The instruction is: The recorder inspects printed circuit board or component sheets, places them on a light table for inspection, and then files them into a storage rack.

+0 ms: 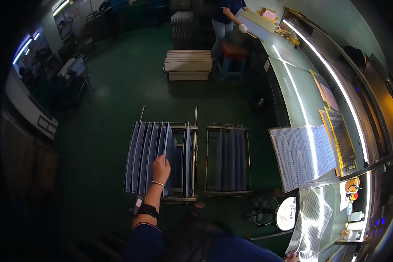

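My left hand [161, 169] reaches forward over a metal rack [190, 127], its fingers closed at the near top edge of a thin blue-grey panel [170, 146]. Several similar panels [139, 157] stand on edge to the left of it, and one stands apart at the rack's right side. At the bottom edge of the view, only part of my right hand [291, 258] shows. Its fingers pinch the near corner of a shiny, see-through patterned sheet [312, 222], which lies over the workbench edge and catches the light.
A second rack [228, 192] with panels stands right of the first. On the bench [292, 105] lie a large patterned panel [303, 155] and yellow-edged frames [340, 139]. A round stool [286, 214] stands beside it. Farther off are stacked boards [187, 65] and a person [229, 15] handling panels.
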Motion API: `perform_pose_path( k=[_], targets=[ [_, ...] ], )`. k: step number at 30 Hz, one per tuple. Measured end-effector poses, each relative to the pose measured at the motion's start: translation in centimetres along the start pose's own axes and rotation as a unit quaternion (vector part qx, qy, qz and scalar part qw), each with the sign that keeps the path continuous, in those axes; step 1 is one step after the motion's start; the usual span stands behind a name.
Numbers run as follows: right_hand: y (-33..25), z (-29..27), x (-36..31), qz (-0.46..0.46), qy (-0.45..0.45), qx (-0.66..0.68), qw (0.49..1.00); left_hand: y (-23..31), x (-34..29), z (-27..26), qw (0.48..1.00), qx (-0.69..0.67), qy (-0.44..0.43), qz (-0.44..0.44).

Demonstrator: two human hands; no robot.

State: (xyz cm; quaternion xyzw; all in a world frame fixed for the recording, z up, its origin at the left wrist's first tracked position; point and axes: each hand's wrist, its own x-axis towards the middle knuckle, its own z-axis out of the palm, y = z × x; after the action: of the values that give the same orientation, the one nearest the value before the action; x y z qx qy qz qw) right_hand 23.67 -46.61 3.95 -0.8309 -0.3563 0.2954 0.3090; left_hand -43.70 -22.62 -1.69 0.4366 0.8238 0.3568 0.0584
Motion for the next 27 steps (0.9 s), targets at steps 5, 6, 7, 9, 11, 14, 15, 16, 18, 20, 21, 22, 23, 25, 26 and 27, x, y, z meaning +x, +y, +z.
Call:
perform_pose_path(
  k=[5,6,7,9,11,14,15,16,18,20,21,22,23,25,26,27],
  targets=[
    [1.9,0.7,-0.3,-0.015,0.004,-0.1,0.995,0.3,0.0,3.2,0.975,0.188,-0.119,0.011],
    [2.0,0.8,-1.0,0.019,0.06,-0.104,0.993,0.7,-0.4,3.4,0.959,0.255,-0.124,0.03],
    [-1.5,1.4,-2.5,-0.01,0.023,-0.542,0.84,0.3,-0.2,4.1,0.954,0.252,-0.161,0.019],
    [-1.2,1.3,-2.9,-0.025,0.025,-0.594,0.804,-0.2,0.0,5.4,0.932,0.306,-0.193,0.031],
    [-0.2,0.6,-2.9,-0.025,0.017,-0.581,0.813,-0.5,0.2,5.7,0.936,0.291,-0.197,0.022],
    [1.1,0.3,-3.3,-0.021,0.006,-0.582,0.813,0.5,0.4,5.8,0.939,0.281,-0.198,0.022],
    [1.4,0.4,-3.4,-0.024,0.0,-0.585,0.81,0.4,0.3,5.8,0.953,0.26,-0.152,0.042],
    [1.7,0.4,-3.5,-0.027,-0.004,-0.585,0.811,0.4,0.4,5.8,0.952,0.261,-0.154,0.042],
    [2.4,0.3,-3.9,-0.033,-0.012,-0.586,0.809,0.6,0.8,5.9,0.98,0.176,-0.086,0.043],
    [2.9,0.0,-4.2,-0.044,-0.02,-0.589,0.806,0.9,1.3,6.1,0.985,0.158,-0.047,0.045],
    [3.2,0.0,-4.4,-0.049,-0.022,-0.59,0.806,1.3,1.8,6.3,0.989,0.137,-0.008,0.05],
    [3.6,-0.3,-4.7,-0.058,-0.025,-0.592,0.803,1.2,2.2,6.3,0.989,0.133,-0.004,0.057],
    [4.1,-0.7,-5.1,-0.07,-0.031,-0.597,0.798,0.7,2.4,6.1,0.991,0.119,-0.056,0.02],
    [5.5,-0.6,-5.6,-0.093,-0.045,-0.611,0.785,0.8,3.3,6.8,0.985,0.129,-0.111,-0.001],
    [6.2,-0.1,-5.4,-0.095,-0.052,-0.614,0.782,0.6,2.9,6.1,0.98,0.163,-0.11,0.002],
    [7.4,0.6,-5.3,-0.025,-0.018,-0.602,0.798,0.1,2.7,6.2,0.981,0.166,-0.103,-0.014]
  ],
)
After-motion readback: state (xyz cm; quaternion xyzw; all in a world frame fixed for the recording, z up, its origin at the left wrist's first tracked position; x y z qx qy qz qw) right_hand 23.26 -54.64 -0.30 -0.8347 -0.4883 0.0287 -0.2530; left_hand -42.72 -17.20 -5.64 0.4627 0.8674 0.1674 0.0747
